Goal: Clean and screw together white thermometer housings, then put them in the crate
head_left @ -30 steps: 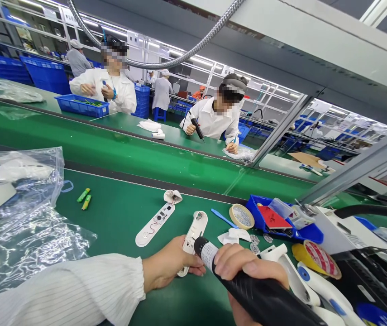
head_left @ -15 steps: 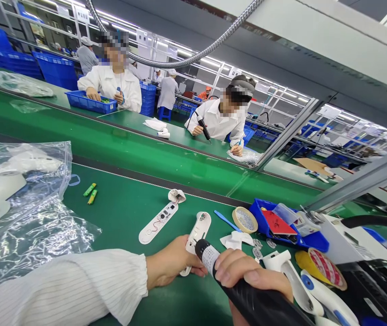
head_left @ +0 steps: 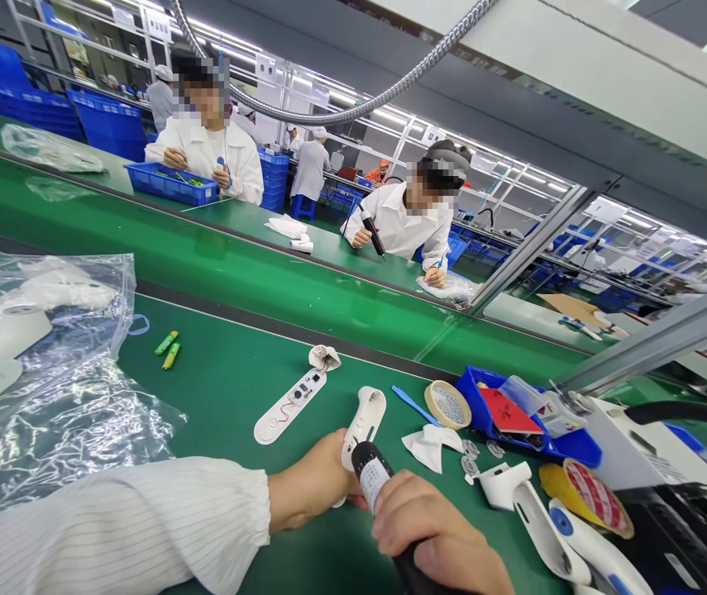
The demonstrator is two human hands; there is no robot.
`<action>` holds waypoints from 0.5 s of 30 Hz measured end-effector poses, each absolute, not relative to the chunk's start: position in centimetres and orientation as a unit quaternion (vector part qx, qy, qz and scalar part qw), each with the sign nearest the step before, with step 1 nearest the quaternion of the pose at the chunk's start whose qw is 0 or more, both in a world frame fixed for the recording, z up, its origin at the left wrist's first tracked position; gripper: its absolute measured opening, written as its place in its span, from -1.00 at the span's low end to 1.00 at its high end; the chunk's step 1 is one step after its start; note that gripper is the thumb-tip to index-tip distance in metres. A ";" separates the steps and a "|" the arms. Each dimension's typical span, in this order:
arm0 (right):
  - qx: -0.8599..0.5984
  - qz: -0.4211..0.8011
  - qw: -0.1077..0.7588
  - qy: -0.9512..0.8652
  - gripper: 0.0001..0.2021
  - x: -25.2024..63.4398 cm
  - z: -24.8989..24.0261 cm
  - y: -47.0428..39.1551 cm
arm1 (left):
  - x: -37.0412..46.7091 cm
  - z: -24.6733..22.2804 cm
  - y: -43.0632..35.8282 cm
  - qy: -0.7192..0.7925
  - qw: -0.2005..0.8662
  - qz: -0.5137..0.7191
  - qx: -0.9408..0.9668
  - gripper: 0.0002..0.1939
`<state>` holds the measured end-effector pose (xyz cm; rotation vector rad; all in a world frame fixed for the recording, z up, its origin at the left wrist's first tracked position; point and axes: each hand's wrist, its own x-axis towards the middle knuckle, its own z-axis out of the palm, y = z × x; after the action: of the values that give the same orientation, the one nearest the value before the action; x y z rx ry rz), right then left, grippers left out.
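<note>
My left hand (head_left: pixel 317 479) is closed around a white plastic housing (head_left: pixel 368 415), tilted above the green table. In my right hand (head_left: pixel 437 529) is a black electric screwdriver (head_left: pixel 373 473) with a white label, its front end at the inside of the housing. Part of the housing is hidden behind my hands and the tool. Just beyond my left hand lies a white shell with a circuit board (head_left: pixel 294 403), joined by wires to a small white head piece (head_left: pixel 324 357).
Left are a clear plastic bag (head_left: pixel 80 388) and two green batteries (head_left: pixel 170 355). To the right lie a blue stick (head_left: pixel 413 404), a tape roll with screws (head_left: pixel 448 405), a blue bin (head_left: pixel 567 442) and white housings (head_left: pixel 545 529). Two people sit across the belt.
My right hand and the screwdriver have shifted slightly left and down, and the housing has turned a little in my left hand. Across the belt, a person's hand has lifted from the blue tray.
</note>
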<state>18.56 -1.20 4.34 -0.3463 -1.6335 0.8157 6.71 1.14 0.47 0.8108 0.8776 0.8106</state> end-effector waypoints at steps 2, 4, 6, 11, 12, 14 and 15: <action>-0.126 0.315 0.570 -0.749 -0.83 18.2 4.8 -1.4 | 6.7 0.6 1.0 0.408 0.742 0.375 0.378 -0.86; -0.128 0.297 0.543 -0.775 -0.79 18.1 5.3 -1.4 | 6.7 0.6 1.0 0.413 0.734 0.378 0.384 -0.86; -0.144 0.308 0.514 -0.787 -0.77 18.3 5.6 -1.4 | 6.7 0.7 1.0 0.414 0.730 0.378 0.391 -0.86; -0.156 0.357 0.471 -0.791 -0.78 19.2 5.6 -1.1 | 6.7 1.0 1.0 0.422 0.723 0.377 0.397 -0.85; -0.157 0.362 0.467 -0.791 -0.78 19.2 5.4 -1.0 | 6.7 1.0 1.0 0.424 0.721 0.377 0.396 -0.85; -0.141 0.346 0.491 -0.787 -0.80 19.0 5.2 -1.0 | 6.8 1.2 1.0 0.428 0.719 0.376 0.398 -0.84; -0.127 0.329 0.515 -0.781 -0.81 18.8 5.1 -1.0 | 6.7 1.2 0.9 0.429 0.719 0.373 0.400 -0.84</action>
<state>18.84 -0.98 5.06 -0.3050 -1.8774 0.7905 6.75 0.94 1.17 0.8841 0.9485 0.8257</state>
